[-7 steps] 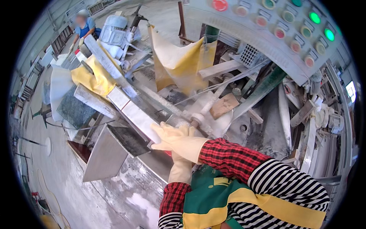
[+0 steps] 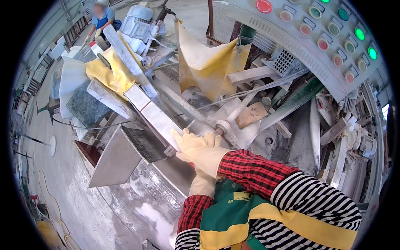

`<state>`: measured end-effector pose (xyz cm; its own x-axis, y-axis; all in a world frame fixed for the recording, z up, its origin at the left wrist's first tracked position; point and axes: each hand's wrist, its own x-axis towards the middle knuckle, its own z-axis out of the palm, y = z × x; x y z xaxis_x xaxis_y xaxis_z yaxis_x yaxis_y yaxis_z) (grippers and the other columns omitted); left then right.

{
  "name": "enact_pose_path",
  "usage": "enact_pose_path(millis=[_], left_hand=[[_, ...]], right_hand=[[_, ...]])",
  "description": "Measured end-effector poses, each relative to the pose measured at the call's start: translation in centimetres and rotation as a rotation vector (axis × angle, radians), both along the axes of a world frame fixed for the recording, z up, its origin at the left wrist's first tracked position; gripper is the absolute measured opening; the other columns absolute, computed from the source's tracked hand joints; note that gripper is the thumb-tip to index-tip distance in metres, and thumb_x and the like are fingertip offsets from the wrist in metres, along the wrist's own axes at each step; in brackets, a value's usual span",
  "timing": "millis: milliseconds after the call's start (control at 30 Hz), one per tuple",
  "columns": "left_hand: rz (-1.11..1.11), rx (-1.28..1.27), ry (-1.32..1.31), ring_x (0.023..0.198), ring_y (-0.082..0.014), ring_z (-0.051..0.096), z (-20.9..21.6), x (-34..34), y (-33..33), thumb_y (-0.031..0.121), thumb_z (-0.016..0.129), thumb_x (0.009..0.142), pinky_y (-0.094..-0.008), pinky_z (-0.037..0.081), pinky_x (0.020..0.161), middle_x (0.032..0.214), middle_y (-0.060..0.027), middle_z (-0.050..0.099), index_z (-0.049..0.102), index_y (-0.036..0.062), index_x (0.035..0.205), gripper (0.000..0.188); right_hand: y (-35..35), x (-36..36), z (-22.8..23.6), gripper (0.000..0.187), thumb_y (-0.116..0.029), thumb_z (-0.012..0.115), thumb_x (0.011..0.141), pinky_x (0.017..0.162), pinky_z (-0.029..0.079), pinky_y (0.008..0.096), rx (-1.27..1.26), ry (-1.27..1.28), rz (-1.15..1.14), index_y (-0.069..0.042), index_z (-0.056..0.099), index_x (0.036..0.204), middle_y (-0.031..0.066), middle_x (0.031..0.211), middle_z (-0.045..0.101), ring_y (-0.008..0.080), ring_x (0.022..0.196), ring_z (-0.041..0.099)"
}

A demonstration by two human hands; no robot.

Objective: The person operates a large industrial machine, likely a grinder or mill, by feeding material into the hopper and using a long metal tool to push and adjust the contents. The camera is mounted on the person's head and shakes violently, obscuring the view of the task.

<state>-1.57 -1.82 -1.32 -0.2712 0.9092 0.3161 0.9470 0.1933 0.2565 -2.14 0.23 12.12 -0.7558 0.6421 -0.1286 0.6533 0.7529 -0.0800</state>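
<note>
**White stone-like strip, long and straight-edged**

Over its near end lies the right hand in a smooth cream rubber glove, fingers spread, crossing the left hand in a matching glove, whose grip is hidden. A dust-coated metal shaft crowds the right; leftward, past a flat, sharp-cornered grey panel, smeared concrete floor stretches wide.

Gloves: rubber-like, smooth, matt. White strip: stone-like, smooth, sl. glossy. Sleeves: woven cloth, matt. Yellow sheet: plastic-like, dusty. Ctrl panel: painted metal, matt. Floor: conc.-like, glossy in pts.
</note>
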Motion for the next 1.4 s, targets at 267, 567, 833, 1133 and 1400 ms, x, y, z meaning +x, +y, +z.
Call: enact_pose_path(millis=[267, 567, 833, 1133, 1400], left_hand=[[0.006, 0.101, -0.073, 0.14, -0.0362, 0.048, 1.9, 0.5, 1.8, 0.03, 0.058, 0.096, -0.0487, 0.033, 0.119, 0.146, -0.0198, 0.054, 0.052, 0.0039, 0.145, 0.056], [-0.141, 0.108, 0.005, 0.123, -0.0396, 0.054, 6.6, 2.5, 0.1, 0.02, 0.075, 0.077, -0.0497, 0.043, 0.106, 0.129, -0.0223, 0.059, 0.061, 0.0019, 0.12, 0.049], [-0.171, 0.178, 0.099, 0.12, -0.0442, 0.055, 6.8, 4.2, 2.4, 0.017, 0.07, 0.081, -0.0537, 0.044, 0.103, 0.129, -0.0252, 0.061, 0.063, 0.003, 0.12, 0.042], [-0.137, 0.11, -0.376, 0.122, -0.0386, 0.062, 3.4, -2.1, 3.2, 0.011, 0.058, 0.103, -0.0464, 0.051, 0.101, 0.139, -0.0238, 0.061, 0.06, 0.0029, 0.136, 0.034], [-0.136, -0.143, 0.351, 0.119, -0.0437, 0.058, 0.6, -3.7, 2.3, 0.029, 0.049, 0.108, -0.049, 0.047, 0.096, 0.153, -0.0193, 0.05, 0.046, 0.0104, 0.154, 0.049]], right_hand=[[4.7, -0.4, 2.9, 0.094, -0.024, 0.076, 0.083, 0.1, 0.054, 0.0517, -0.398, 0.014, 0.089, -0.026, 0.026, 0.163, 0.0197, 0.133, 0.06, 0.0374, 0.123, 0.063], [14.1, 19.3, -4.1, 0.1, -0.029, 0.09, 0.077, 0.094, 0.056, 0.0353, -1.181, 0.869, -0.337, 0.003, 0.037, 0.155, 0.0182, 0.139, 0.061, 0.0267, 0.112, 0.068], [8.5, 49.7, -7.6, 0.037, -0.028, 0.062, 0.105, 0.08, 0.052, 0.0277, -0.952, 1.525, -1.203, -0.005, 0.065, 0.133, 0.0018, 0.109, 0.07, 0.0093, 0.091, 0.065], [-6.0, 72.4, -14.2, 0.034, -0.009, 0.062, 0.1, 0.093, 0.055, 0.0373, 0.343, 2.107, -1.828, 0.001, 0.062, 0.133, 0.0111, 0.117, 0.071, 0.0226, 0.103, 0.069], [-8.1, 77.4, -15.6, 0.05, 0.004, 0.06, 0.093, 0.082, 0.061, 0.0376, 0.662, 2.315, -1.985, -0.005, 0.054, 0.142, 0.014, 0.121, 0.068, 0.0278, 0.103, 0.07]])
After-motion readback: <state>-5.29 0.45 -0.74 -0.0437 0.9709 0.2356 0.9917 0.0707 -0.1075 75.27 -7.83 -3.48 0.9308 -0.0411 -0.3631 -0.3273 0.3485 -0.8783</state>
